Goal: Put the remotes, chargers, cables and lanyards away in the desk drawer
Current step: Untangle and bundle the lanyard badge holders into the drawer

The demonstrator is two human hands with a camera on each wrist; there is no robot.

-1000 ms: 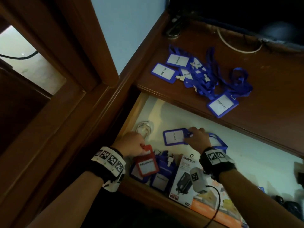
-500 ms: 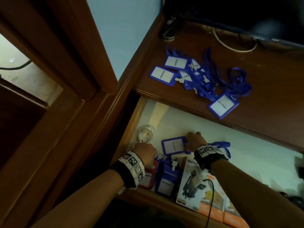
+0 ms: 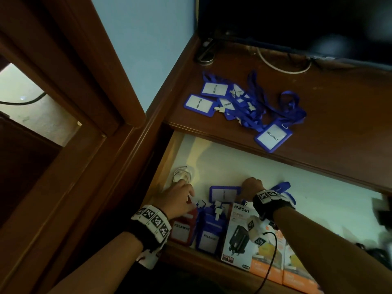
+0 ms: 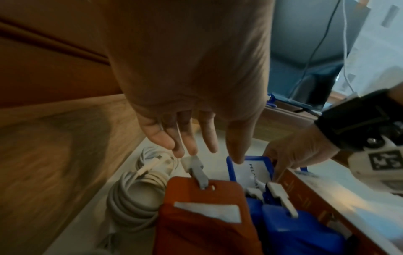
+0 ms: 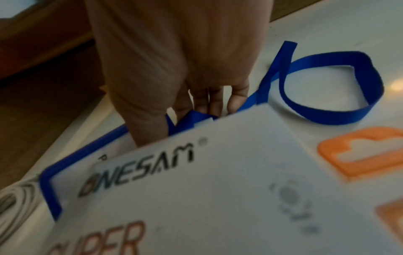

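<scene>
The desk drawer (image 3: pixel 275 177) stands open, its bottom white. My left hand (image 3: pixel 187 198) hovers with straight fingers (image 4: pixel 191 148) just above the clip of a red lanyard badge (image 4: pixel 202 215), holding nothing. My right hand (image 3: pixel 250 187) pinches the clip end of a blue lanyard (image 3: pixel 224 194), whose badge lies flat on the drawer bottom with the strap (image 5: pixel 327 86) looped behind. A coiled white cable (image 3: pixel 182 174) sits in the drawer's left corner. Several blue lanyards (image 3: pixel 244 102) lie heaped on the desk top (image 3: pixel 339 124).
A white ONESAM charger box (image 3: pixel 237 236) and orange boxes (image 3: pixel 297 270) lie along the drawer's front, beside more blue badges (image 3: pixel 209 236). A dark screen (image 3: pixel 297 22) and a white cord (image 3: pixel 282 66) are at the desk's back. A wooden frame (image 3: pixel 84 81) stands left.
My left hand lowered the red badge into the drawer's front and let go of it. My right hand set the blue badge down flat and stays on it.
</scene>
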